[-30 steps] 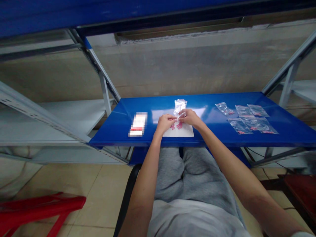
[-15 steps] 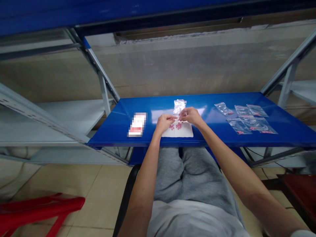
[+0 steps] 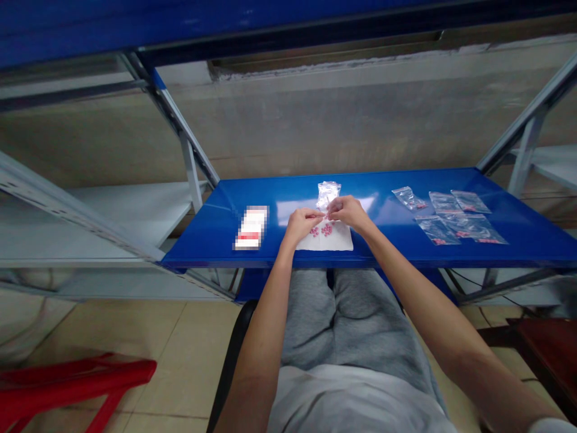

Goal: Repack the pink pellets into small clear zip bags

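Note:
My left hand point(image 3: 303, 226) is closed in a pinch at the left of a white cloth or paper sheet point(image 3: 336, 242). My right hand point(image 3: 346, 211) pinches from the other side, its fingertips almost meeting those of the left. Between them shows a thin, see-through bit that looks like a small clear plastic bag, mostly hidden by the fingers. Below the fingertips, two small clusters of pink pieces point(image 3: 327, 230) lie on the white sheet. Just beyond the hands is a shiny pile of clear bags point(image 3: 329, 191).
Several zip bags with pink pieces point(image 3: 464, 224) lie at the right of the blue table point(image 3: 216, 222). On the left is a blurred-out white and red rectangle point(image 3: 251, 227). Metal posts flank the table. A red plastic stool point(image 3: 90, 382) stands on the floor at lower left.
Both hands keep almost the same place; only the fingertips of my right hand have shifted slightly. The pink clusters and the bags lie as before.

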Tool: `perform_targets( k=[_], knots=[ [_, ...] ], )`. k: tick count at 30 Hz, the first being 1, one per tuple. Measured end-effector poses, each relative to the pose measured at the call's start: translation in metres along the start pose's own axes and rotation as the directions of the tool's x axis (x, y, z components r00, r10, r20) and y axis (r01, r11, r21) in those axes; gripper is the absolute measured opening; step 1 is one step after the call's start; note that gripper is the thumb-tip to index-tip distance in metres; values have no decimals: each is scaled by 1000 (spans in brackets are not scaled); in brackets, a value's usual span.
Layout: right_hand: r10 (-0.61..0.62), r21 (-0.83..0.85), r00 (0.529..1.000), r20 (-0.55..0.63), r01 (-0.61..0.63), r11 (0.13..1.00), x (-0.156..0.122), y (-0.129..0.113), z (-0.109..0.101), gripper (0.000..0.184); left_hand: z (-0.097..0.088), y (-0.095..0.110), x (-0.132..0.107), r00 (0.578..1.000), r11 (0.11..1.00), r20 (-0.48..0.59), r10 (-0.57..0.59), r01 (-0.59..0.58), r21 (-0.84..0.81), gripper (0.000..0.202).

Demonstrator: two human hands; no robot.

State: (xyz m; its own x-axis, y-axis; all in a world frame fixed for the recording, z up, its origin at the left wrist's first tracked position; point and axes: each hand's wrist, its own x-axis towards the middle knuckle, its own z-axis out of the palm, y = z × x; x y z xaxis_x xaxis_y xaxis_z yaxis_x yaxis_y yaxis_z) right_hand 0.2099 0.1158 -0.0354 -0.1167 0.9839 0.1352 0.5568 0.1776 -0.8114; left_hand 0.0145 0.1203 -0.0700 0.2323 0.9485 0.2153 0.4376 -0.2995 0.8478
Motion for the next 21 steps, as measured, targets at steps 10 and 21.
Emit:
perform_targets(
  k=[10, 21],
  knots=[
    [11, -73, 999, -43, -14, 997, 4, 2, 5, 20, 2, -4, -1, 999, 999, -34, 15, -16, -37, 13],
    [48, -126, 998, -36, -53, 991, 6, 5, 6, 24, -4, 13, -1, 999, 995, 45, -28, 23, 101, 28]
  ],
)
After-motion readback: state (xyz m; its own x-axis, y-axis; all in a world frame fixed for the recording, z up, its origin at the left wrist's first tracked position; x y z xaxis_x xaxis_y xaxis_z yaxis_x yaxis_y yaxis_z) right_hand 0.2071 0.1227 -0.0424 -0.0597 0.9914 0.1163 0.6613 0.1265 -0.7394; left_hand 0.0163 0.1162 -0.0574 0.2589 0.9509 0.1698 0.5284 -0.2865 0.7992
